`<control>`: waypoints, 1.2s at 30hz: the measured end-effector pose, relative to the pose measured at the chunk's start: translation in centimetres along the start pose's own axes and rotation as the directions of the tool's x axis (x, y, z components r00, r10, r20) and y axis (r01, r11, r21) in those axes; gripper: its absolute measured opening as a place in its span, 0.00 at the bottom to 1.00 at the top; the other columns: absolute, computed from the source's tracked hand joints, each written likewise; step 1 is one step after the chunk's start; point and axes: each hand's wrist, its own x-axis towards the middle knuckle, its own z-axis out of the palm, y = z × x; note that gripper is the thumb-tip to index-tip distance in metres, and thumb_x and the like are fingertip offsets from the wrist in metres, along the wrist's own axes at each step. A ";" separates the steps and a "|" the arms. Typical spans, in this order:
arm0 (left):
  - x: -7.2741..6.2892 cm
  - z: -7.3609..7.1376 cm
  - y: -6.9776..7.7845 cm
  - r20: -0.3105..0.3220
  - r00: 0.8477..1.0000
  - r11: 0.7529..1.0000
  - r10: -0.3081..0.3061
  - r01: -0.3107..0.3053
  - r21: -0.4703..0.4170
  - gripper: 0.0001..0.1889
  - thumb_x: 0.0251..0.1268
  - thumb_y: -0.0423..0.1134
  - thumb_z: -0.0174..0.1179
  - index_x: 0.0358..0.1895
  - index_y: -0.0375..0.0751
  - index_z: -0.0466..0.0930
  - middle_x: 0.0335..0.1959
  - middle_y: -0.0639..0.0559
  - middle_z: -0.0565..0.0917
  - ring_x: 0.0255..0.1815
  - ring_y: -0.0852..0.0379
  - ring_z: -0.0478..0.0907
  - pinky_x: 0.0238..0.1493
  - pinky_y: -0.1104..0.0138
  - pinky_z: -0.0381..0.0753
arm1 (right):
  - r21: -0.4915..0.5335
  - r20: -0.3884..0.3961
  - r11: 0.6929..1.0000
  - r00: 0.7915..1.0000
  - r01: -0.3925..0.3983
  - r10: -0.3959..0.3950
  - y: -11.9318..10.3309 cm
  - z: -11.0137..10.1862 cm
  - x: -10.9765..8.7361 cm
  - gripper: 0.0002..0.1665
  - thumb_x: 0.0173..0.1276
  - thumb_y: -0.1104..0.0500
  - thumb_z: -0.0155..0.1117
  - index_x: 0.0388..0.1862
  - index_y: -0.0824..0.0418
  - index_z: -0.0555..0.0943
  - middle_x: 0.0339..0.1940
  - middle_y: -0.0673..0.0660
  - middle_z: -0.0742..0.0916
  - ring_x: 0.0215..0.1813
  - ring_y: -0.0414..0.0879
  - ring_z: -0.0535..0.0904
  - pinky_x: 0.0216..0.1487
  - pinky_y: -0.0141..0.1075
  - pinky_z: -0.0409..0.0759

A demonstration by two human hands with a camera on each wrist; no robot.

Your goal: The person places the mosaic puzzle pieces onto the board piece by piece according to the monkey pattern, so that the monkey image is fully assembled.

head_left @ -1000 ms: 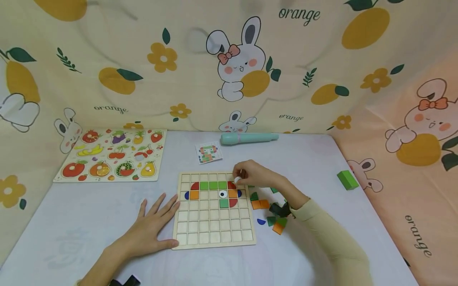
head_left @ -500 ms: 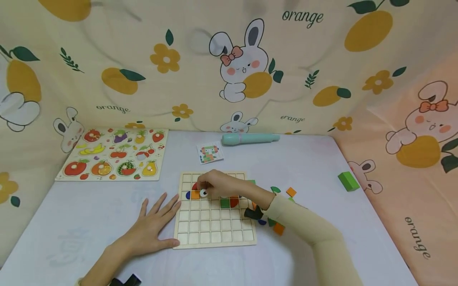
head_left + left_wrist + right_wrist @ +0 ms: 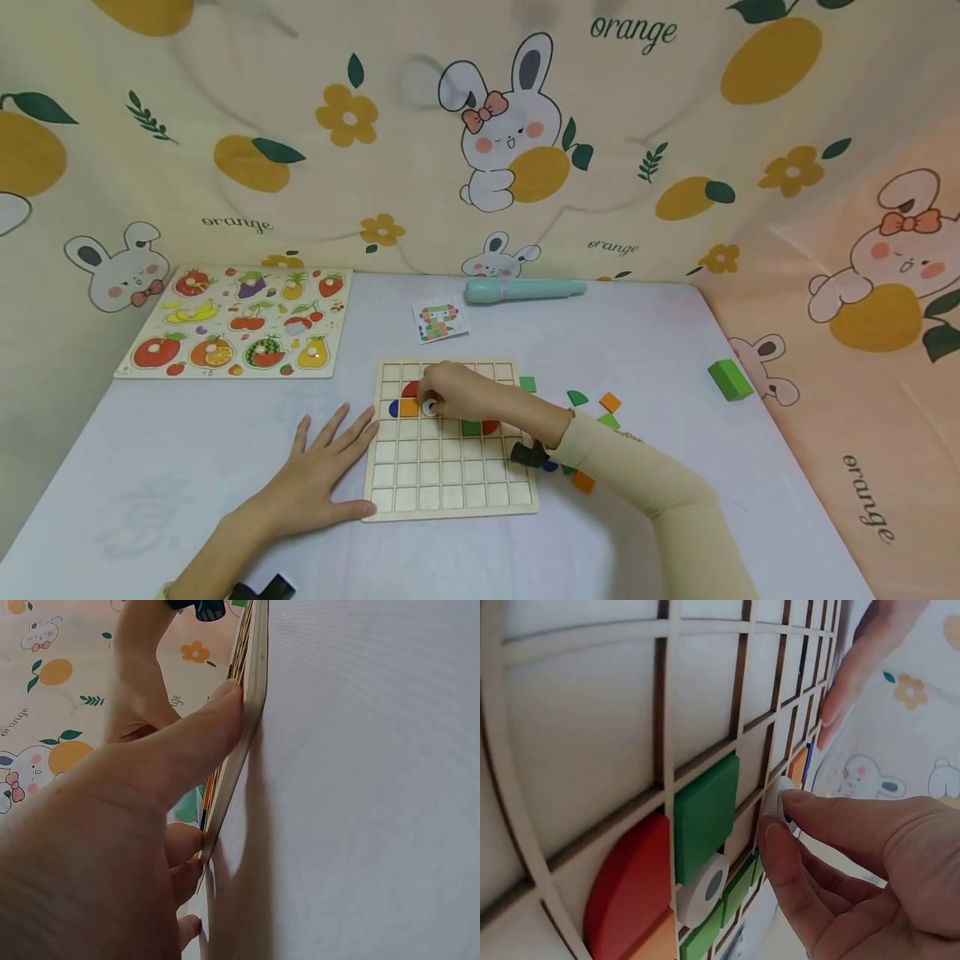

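My right hand (image 3: 465, 396) pinches a white round eye piece (image 3: 775, 801) between thumb and forefinger, at a cell in the upper left of the wooden grid board (image 3: 450, 515). Beside it lie an orange square (image 3: 408, 407), a blue half-round (image 3: 393, 409) and a red quarter-round (image 3: 410, 389). In the right wrist view, a green square (image 3: 705, 817), a second eye piece (image 3: 703, 891) and a red quarter-round (image 3: 630, 889) sit in other cells. My left hand (image 3: 318, 479) lies spread, its fingertips and thumb against the board's left edge. The right hand hides part of the upper rows.
Loose coloured pieces, among them an orange square (image 3: 611, 402) and a green quarter-round (image 3: 577, 398), lie right of the board. Behind it are a small pattern card (image 3: 440, 321) and a teal pen (image 3: 525, 290). A fruit puzzle (image 3: 225, 375) lies back left, a green block (image 3: 729, 380) far right.
My right hand has moved left with the eye piece, from the board's upper right corner to its upper left cells, and stays there over the last half second. The left hand keeps its place.
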 end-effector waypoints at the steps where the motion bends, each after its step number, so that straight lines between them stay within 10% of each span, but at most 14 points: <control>1: 0.0 0.0 0.0 -0.003 1.000 1.000 0.002 -0.002 0.002 0.55 0.54 0.75 0.59 0.78 0.43 0.58 0.81 0.50 0.54 0.80 0.37 0.43 0.66 0.28 0.35 | -0.012 -0.005 1.000 1.000 0.002 -0.002 0.0 0.1 0.0 0.05 0.64 0.68 0.70 0.40 0.63 0.87 0.34 0.53 0.84 0.35 0.41 0.73 0.38 0.28 0.74; 21: 0.0 0.0 0.0 -0.010 1.000 1.000 0.007 -0.008 -0.004 0.54 0.54 0.74 0.59 0.78 0.42 0.58 0.81 0.49 0.54 0.80 0.36 0.44 0.66 0.27 0.35 | -0.053 -0.077 0.998 0.997 -0.021 0.017 0.3 -0.6 -1.4 0.04 0.67 0.58 0.70 0.33 0.56 0.84 0.26 0.46 0.80 0.29 0.39 0.70 0.31 0.29 0.68; 27: 0.0 0.1 0.1 -0.003 1.000 1.000 0.003 -0.003 -0.004 0.55 0.54 0.75 0.58 0.78 0.42 0.58 0.81 0.49 0.54 0.80 0.36 0.43 0.66 0.28 0.35 | -0.006 0.042 0.996 0.995 -0.094 0.094 1.6 -2.5 -5.5 0.09 0.68 0.58 0.69 0.27 0.53 0.82 0.20 0.43 0.77 0.26 0.38 0.69 0.29 0.30 0.66; 36: 0.1 0.1 0.1 0.012 1.000 1.000 -0.010 0.010 0.005 0.55 0.54 0.75 0.58 0.78 0.42 0.58 0.81 0.50 0.53 0.80 0.37 0.42 0.67 0.28 0.34 | 0.087 0.151 0.937 0.934 -0.338 0.323 5.0 -3.9 -13.2 0.05 0.63 0.66 0.71 0.31 0.56 0.84 0.26 0.46 0.79 0.31 0.43 0.73 0.34 0.34 0.74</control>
